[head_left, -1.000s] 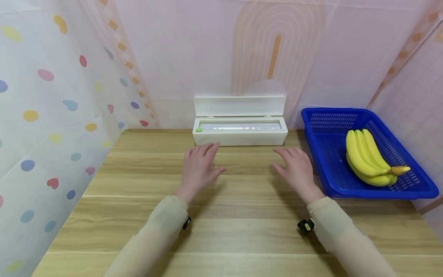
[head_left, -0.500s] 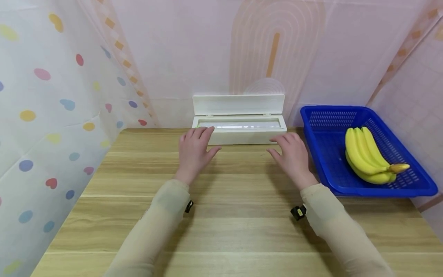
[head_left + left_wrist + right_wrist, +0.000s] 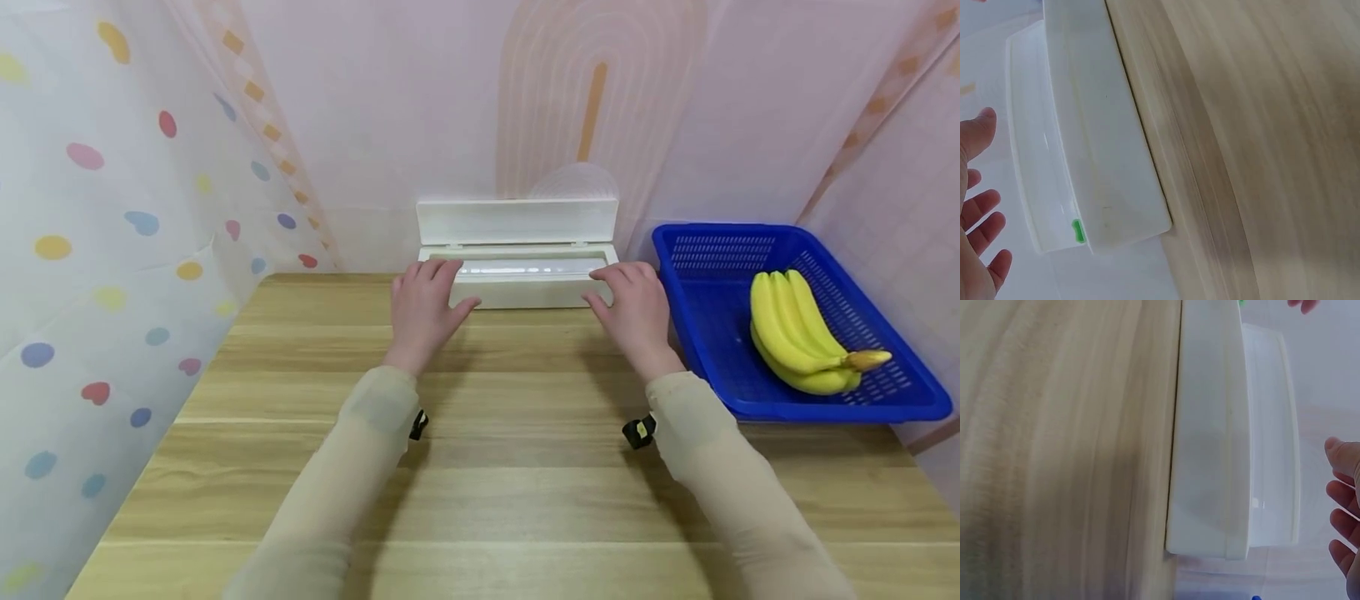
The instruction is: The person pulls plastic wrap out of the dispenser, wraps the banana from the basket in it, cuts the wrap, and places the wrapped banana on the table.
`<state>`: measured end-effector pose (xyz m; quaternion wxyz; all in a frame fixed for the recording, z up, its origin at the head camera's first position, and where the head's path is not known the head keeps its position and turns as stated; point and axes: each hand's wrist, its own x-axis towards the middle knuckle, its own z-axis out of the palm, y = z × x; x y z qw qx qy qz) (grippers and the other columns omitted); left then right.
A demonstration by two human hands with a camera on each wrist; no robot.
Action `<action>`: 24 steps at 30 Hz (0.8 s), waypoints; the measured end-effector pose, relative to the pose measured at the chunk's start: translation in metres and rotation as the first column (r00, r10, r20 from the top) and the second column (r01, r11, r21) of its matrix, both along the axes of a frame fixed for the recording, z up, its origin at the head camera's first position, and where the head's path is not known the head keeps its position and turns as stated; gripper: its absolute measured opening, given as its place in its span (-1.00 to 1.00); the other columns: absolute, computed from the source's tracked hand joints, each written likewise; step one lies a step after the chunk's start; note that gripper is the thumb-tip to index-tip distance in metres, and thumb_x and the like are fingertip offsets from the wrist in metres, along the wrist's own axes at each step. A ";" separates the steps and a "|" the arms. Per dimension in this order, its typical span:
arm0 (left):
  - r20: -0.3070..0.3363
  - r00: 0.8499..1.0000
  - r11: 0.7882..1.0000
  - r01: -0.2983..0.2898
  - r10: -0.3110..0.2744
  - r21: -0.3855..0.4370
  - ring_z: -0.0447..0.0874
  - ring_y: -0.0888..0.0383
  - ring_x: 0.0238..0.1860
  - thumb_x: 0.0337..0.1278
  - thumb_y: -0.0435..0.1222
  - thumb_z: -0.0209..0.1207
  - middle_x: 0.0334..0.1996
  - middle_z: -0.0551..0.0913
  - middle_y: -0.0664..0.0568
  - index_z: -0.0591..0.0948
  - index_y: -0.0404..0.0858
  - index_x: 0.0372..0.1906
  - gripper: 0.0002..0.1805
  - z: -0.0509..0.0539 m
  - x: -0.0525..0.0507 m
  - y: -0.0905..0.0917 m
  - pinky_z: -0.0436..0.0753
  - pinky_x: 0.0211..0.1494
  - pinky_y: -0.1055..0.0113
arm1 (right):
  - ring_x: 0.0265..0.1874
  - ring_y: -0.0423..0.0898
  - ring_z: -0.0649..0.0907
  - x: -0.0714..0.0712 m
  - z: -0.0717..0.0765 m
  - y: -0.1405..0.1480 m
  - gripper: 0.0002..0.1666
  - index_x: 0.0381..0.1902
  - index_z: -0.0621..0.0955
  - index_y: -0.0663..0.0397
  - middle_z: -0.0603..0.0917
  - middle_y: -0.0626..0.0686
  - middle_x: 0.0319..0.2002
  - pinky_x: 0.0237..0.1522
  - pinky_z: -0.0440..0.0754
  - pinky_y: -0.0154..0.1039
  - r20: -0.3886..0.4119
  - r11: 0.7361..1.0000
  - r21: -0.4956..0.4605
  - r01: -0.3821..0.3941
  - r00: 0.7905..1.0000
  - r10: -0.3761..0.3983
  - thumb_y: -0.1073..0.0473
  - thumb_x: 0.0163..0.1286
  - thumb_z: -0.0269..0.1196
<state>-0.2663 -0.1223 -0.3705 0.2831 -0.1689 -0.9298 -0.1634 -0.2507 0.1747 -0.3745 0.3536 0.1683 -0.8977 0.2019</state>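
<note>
A long white box (image 3: 532, 293), resembling a cling film dispenser, stands at the table's back edge with its lid (image 3: 517, 222) raised against the wall. Shiny, clear material shows inside. A small green tab (image 3: 1078, 231) sits near its left end in the left wrist view. My left hand (image 3: 423, 310) hovers at the box's left end, thumb apart from the relaxed fingers, holding nothing. At the other end, my right hand (image 3: 636, 312) is held likewise, with nothing in it. Both wrist views show a gap between hand and box. In the head view the hands hide the box's front corners.
On the right, a blue plastic basket (image 3: 693, 367) holds a bunch of bananas (image 3: 798, 329). Patterned cloth (image 3: 360, 125) covers the walls behind and beside the wooden table (image 3: 525, 492).
Both hands have moved forward from the table in front of the box to its two ends. The head view has shifted slightly. Box, basket and bananas stay where they were.
</note>
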 end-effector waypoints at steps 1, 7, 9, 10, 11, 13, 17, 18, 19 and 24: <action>0.012 1.000 1.000 -0.007 0.007 0.001 0.48 -0.14 0.11 0.00 0.01 0.44 0.10 0.62 -0.11 0.57 -0.19 0.20 -0.34 0.001 -0.002 0.000 0.40 0.09 -0.05 | -0.04 0.22 0.55 -0.002 0.000 0.000 -0.65 -0.11 0.71 0.20 0.72 0.18 -0.13 0.10 0.47 0.07 0.002 1.000 -0.001 0.006 1.000 -0.006 0.16 0.17 0.48; 0.082 0.996 0.999 -0.035 0.035 0.000 0.46 -0.15 0.16 0.03 0.02 0.43 0.13 0.60 -0.13 0.58 -0.19 0.21 -0.34 0.003 -0.011 -0.001 0.40 0.13 -0.05 | -0.02 0.21 0.53 -0.009 0.003 0.000 -0.62 -0.06 0.70 0.18 0.71 0.18 -0.09 0.12 0.45 0.06 0.062 1.000 0.010 0.029 0.998 -0.030 0.11 0.22 0.45; 0.103 0.994 0.999 -0.034 0.033 -0.001 0.45 -0.14 0.16 0.03 0.02 0.42 0.14 0.60 -0.13 0.58 -0.19 0.21 -0.35 0.003 -0.013 -0.001 0.39 0.15 -0.06 | -0.01 0.21 0.53 -0.010 0.003 0.001 -0.62 -0.05 0.70 0.18 0.71 0.18 -0.08 0.12 0.45 0.06 0.081 0.999 0.013 0.049 0.996 -0.049 0.10 0.22 0.45; 0.112 0.993 0.999 -0.032 0.032 -0.003 0.46 -0.14 0.16 0.04 0.02 0.42 0.14 0.59 -0.13 0.57 -0.18 0.21 -0.35 0.004 -0.013 -0.001 0.39 0.15 -0.06 | -0.01 0.21 0.53 -0.012 0.004 0.001 -0.62 -0.05 0.70 0.18 0.71 0.18 -0.08 0.12 0.45 0.06 0.086 0.998 0.015 0.059 0.994 -0.060 0.10 0.22 0.45; 0.121 0.992 1.000 -0.029 0.029 -0.003 0.45 -0.14 0.16 0.04 0.02 0.42 0.15 0.59 -0.13 0.57 -0.18 0.22 -0.35 0.004 -0.014 -0.001 0.39 0.15 -0.05 | 0.00 0.21 0.53 -0.013 0.004 0.002 -0.61 -0.05 0.70 0.17 0.71 0.19 -0.08 0.13 0.45 0.06 0.093 0.998 0.016 0.069 0.993 -0.070 0.09 0.22 0.46; 0.138 0.990 1.000 -0.022 0.023 -0.011 0.45 -0.14 0.17 0.05 0.01 0.42 0.16 0.59 -0.13 0.57 -0.19 0.23 -0.35 0.004 -0.016 -0.002 0.39 0.15 -0.05 | 0.01 0.21 0.52 -0.015 0.005 0.003 -0.61 -0.05 0.70 0.17 0.71 0.19 -0.07 0.13 0.44 0.06 0.108 0.996 0.019 0.082 0.991 -0.083 0.09 0.23 0.45; 0.170 0.985 0.998 -0.014 0.024 -0.057 0.43 -0.14 0.18 0.07 0.01 0.40 0.17 0.58 -0.12 0.55 -0.18 0.25 -0.34 0.003 -0.021 -0.005 0.38 0.16 -0.04 | 0.03 0.22 0.52 -0.020 0.006 0.006 -0.60 -0.03 0.69 0.17 0.70 0.20 -0.04 0.13 0.44 0.08 0.135 0.995 0.029 0.099 0.986 -0.102 0.08 0.24 0.44; 0.177 0.984 0.998 -0.012 0.024 -0.069 0.42 -0.14 0.19 0.08 0.01 0.40 0.17 0.57 -0.12 0.55 -0.19 0.25 -0.34 0.003 -0.023 -0.006 0.38 0.16 -0.05 | 0.03 0.22 0.52 -0.022 0.006 0.007 -0.59 -0.02 0.69 0.17 0.69 0.20 -0.03 0.12 0.44 0.08 0.141 0.994 0.033 0.102 0.984 -0.106 0.08 0.24 0.44; 0.184 0.983 0.997 -0.011 0.026 -0.081 0.42 -0.14 0.19 0.08 0.01 0.40 0.17 0.57 -0.12 0.55 -0.19 0.25 -0.34 0.003 -0.024 -0.007 0.38 0.16 -0.05 | 0.03 0.22 0.52 -0.023 0.006 0.008 -0.59 -0.01 0.69 0.17 0.69 0.21 -0.03 0.12 0.45 0.09 0.147 0.994 0.035 0.105 0.983 -0.109 0.08 0.24 0.44; 0.203 0.979 0.994 -0.005 0.027 -0.107 0.39 -0.15 0.22 0.09 0.00 0.39 0.17 0.56 -0.14 0.56 -0.22 0.22 -0.36 0.006 -0.032 -0.011 0.37 0.19 -0.08 | 0.06 0.22 0.53 -0.029 0.007 0.011 -0.58 0.02 0.67 0.16 0.68 0.20 0.02 0.12 0.46 0.10 0.187 0.993 0.048 0.105 0.976 -0.112 0.11 0.24 0.43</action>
